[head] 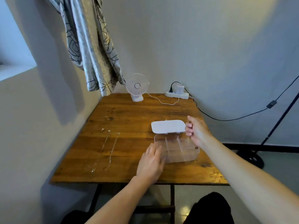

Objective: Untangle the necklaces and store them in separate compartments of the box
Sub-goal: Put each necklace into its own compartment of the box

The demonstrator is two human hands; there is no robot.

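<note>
Left-hand grip (151, 160), fingers flat, is steadying the clear plastic compartment box (186, 151). Right-hand grip (195, 130) is curling at its white lid (168, 126), pinching or not I cannot tell. Thin chain necklaces (113, 149) are lying left of both, seemingly untangled, awaiting a delicate pinch.

Your forearms (242, 172) are bare all the way down to the wrists, and your left hand (150, 162) and right hand (196, 130) are bare as well. Black trousers (210, 209) cover your legs, which show as rounded dark shapes along the bottom edge.
</note>
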